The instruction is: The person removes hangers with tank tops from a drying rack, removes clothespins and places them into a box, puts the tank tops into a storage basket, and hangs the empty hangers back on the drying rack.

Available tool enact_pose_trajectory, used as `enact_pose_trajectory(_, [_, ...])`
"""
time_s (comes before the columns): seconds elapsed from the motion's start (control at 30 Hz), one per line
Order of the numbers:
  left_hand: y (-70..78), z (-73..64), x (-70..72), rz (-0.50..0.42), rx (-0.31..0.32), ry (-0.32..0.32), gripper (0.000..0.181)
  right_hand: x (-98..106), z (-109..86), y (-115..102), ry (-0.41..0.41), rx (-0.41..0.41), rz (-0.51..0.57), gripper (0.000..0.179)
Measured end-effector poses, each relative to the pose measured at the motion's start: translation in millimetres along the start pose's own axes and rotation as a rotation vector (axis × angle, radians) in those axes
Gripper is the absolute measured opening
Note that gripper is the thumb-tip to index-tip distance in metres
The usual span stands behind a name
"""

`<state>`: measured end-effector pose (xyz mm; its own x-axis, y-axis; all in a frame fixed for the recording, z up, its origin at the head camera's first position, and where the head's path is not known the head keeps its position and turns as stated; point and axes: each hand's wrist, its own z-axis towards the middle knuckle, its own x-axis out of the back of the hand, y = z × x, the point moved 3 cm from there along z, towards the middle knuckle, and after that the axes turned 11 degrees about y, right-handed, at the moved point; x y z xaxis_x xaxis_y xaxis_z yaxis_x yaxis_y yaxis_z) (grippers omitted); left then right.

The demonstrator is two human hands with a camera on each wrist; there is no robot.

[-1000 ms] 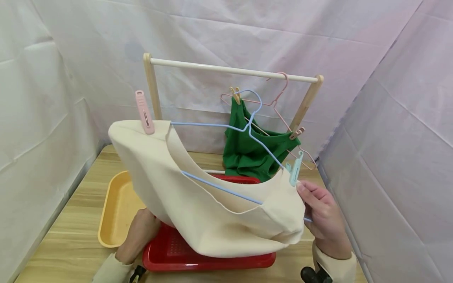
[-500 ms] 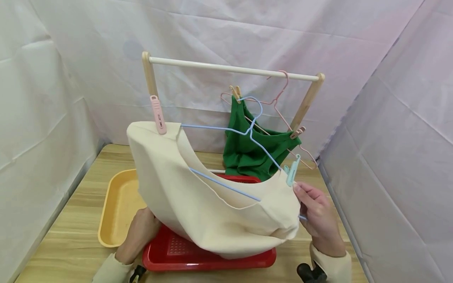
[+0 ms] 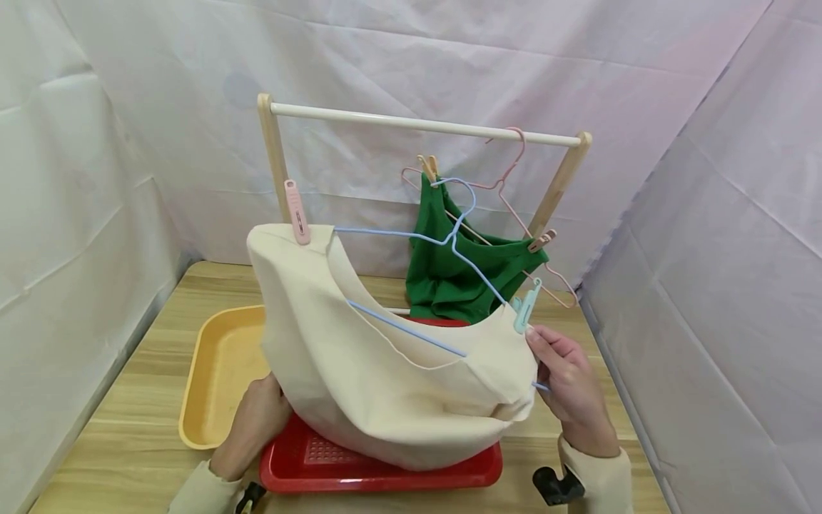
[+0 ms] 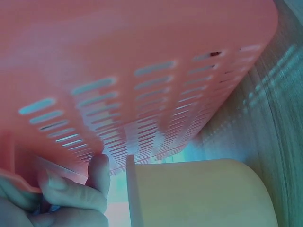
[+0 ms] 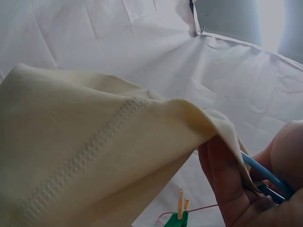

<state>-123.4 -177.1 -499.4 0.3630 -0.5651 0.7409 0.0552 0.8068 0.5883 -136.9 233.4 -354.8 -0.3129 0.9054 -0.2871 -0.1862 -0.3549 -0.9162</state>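
A cream sleeveless top (image 3: pixel 385 400) hangs tilted on a blue clothes hanger (image 3: pixel 385 232), its right end lower in the head view. A pink clothespin (image 3: pixel 298 214) clips its left shoulder, a mint clothespin (image 3: pixel 528 307) the right. My right hand (image 3: pixel 571 382) pinches that right shoulder just below the mint clothespin; the right wrist view shows the hanger's end (image 5: pixel 265 172) between thumb and fingers. Below the top, my left hand (image 3: pixel 257 414) grips the left rim of a red slotted basket (image 3: pixel 379 485), fingers curled at its edge in the left wrist view. The top partly covers the basket.
Behind stands a wooden rack with a white rail (image 3: pixel 411 123). From it a green top (image 3: pixel 443 264) hangs on a pink hanger (image 3: pixel 511 168) with two clothespins. A yellow tray (image 3: pixel 189 392) lies left of the basket on the wooden table (image 3: pixel 109 400). White sheets wall the sides.
The top's left shoulder has swung right and slightly down, leveling the hanger a little. My right hand has shifted slightly left with it. The left hand has stayed at the basket.
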Motion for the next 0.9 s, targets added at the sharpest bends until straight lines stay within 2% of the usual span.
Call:
enact_pose_trajectory(0.13, [0.0, 1.0, -0.9, 0.008, 0.005, -0.003, 0.013, 3, 2.1, 4, 0.035, 0.005, -0.061, 0.039])
enact_pose_trajectory(0.27, [0.8, 2.0, -1.7, 0.006, 0.019, -0.025, 0.044, 6, 3.7, 8, 0.074, -0.004, -0.124, 0.036])
enact_pose_trajectory(0.37, [0.7, 2.3, -2.6, -0.003, 0.057, -0.067, 0.056, 7, 5.1, 11, 0.086, -0.007, -0.155, 0.034])
enact_pose_trajectory(0.57, [0.3, 2.7, -3.1, -0.016, 0.099, -0.102, 0.057, 11, 8.5, 18, 0.084, -0.003, -0.176, 0.033])
enact_pose_trajectory(0.9, [0.6, 3.6, -3.8, -0.017, 0.092, -0.097, 0.055, 21, 11.4, 32, 0.094, -0.004, -0.252, 0.03])
